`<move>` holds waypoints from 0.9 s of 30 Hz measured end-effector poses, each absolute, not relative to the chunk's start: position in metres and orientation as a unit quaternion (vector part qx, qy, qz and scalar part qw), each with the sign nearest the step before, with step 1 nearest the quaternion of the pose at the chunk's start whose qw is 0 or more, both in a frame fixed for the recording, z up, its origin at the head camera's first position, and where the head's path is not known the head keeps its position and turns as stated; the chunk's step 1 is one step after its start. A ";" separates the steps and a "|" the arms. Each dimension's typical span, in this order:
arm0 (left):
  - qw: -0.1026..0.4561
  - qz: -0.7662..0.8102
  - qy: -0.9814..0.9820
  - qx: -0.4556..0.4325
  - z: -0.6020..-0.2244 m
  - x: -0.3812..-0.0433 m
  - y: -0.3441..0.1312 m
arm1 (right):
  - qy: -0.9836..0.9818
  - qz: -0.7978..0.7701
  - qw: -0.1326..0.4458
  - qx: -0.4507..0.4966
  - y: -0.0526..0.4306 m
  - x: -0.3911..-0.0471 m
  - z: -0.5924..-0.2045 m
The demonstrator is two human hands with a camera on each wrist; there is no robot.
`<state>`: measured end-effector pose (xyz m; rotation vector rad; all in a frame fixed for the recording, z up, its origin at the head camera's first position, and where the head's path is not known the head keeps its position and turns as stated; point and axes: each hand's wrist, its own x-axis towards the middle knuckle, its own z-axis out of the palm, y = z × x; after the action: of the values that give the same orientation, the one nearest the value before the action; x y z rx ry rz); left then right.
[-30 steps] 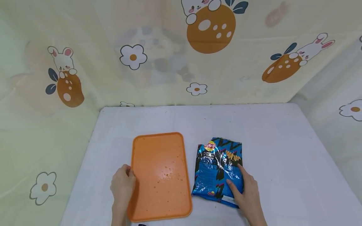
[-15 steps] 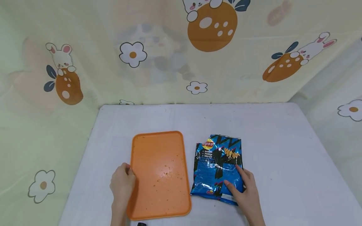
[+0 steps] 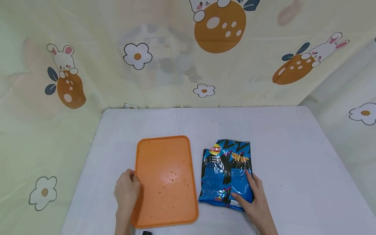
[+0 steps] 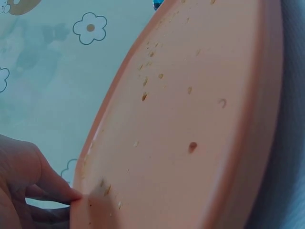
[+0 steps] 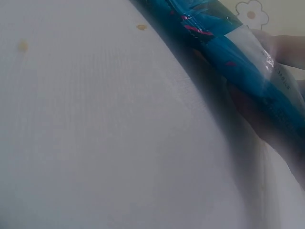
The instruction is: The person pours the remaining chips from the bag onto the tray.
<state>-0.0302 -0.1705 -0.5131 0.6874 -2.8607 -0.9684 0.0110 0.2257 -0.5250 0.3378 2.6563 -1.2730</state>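
An orange tray point(image 3: 164, 153) lies on the table, left of centre, with small crumbs scattered over it. My left hand point(image 3: 127, 192) grips the tray's left edge; in the left wrist view the thumb of the left hand point(image 4: 28, 176) presses on the rim. To the right lies a blue and black chip bag point(image 3: 215, 179), its upper left corner cut away. The right hand point(image 3: 258, 204) holds the bag's lower right side. Up close in the right wrist view, the bag point(image 5: 233, 62) sits between fingers above and below it.
The white table point(image 3: 293, 156) bears a few crumbs point(image 5: 141, 27) near the bag. A small black object point(image 3: 147, 233) shows at the bottom edge, mostly cut off. A patterned curtain point(image 3: 170, 78) stands behind and at both sides.
The chip bag has turned slightly and shifted a little left, with the right hand moving along on it. Left hand and tray keep their places; the whole head view has drifted slightly.
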 end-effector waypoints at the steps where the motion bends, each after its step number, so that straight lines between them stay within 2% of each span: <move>1: 0.022 -0.312 -0.923 0.223 -0.513 -0.030 -0.171 | 0.891 -0.428 0.093 0.118 0.226 0.011 -0.525; 8: 0.023 -0.312 -0.923 0.222 -0.515 -0.031 -0.171 | 0.885 -0.433 0.110 0.130 0.225 0.012 -0.524; 17: 0.027 -0.316 -0.923 0.219 -0.514 -0.030 -0.171 | 0.886 -0.449 0.080 0.087 0.226 0.018 -0.516; 22: 0.025 -0.318 -0.922 0.218 -0.515 -0.030 -0.172 | 0.886 -0.458 0.043 0.059 0.224 0.015 -0.513; 27: 0.026 -0.319 -0.922 0.219 -0.517 -0.031 -0.173 | 0.899 -0.438 -0.023 0.014 0.225 0.011 -0.505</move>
<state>-0.0312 -0.1725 -0.5167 0.6762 -2.8499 -0.9849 0.0112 0.2250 -0.5051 0.0438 2.8646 -1.3965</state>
